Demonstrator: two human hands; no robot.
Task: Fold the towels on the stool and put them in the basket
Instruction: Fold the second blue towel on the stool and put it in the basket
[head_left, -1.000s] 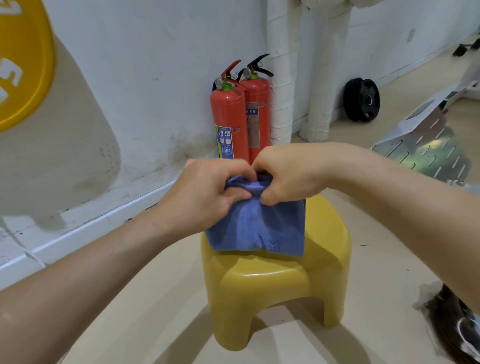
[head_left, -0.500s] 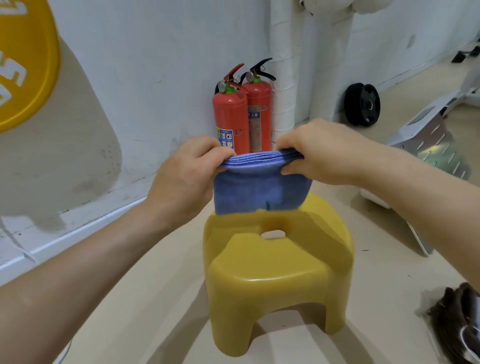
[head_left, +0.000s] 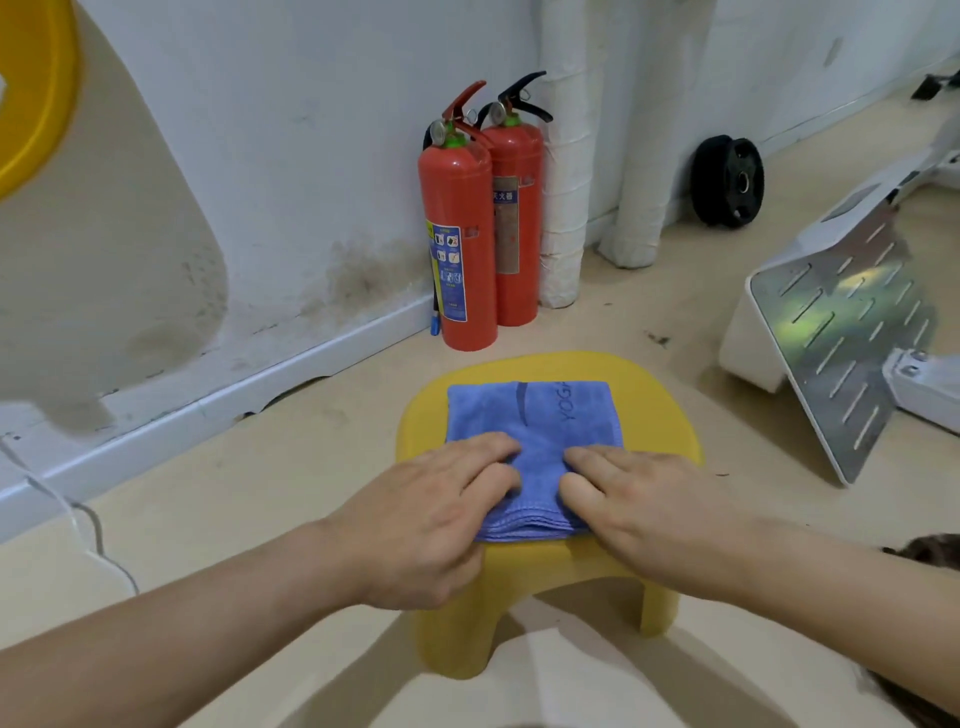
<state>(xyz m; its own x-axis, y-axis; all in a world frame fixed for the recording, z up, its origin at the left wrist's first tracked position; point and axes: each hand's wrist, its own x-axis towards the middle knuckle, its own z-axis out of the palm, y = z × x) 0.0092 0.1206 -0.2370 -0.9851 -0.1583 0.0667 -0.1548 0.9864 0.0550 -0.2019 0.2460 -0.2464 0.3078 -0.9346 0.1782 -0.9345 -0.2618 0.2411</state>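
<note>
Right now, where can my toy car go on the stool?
Thin stool strips beyond the blue towel, at the far and right rims. The left hand and right hand crowd the near edge. Floor by the fire extinguishers is bare.

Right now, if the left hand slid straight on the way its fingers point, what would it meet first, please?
More of the blue towel it rests on, probably; the left hand might also brush the right hand, though that gap is unclear.

In the centre of the frame my left hand (head_left: 431, 519) and my right hand (head_left: 644, 512) lie flat on the folded blue towel (head_left: 540, 415), which rests on the yellow stool (head_left: 660, 415). Above it, two red fire extinguishers (head_left: 460, 228) stand against the white wall (head_left: 291, 130).
</note>
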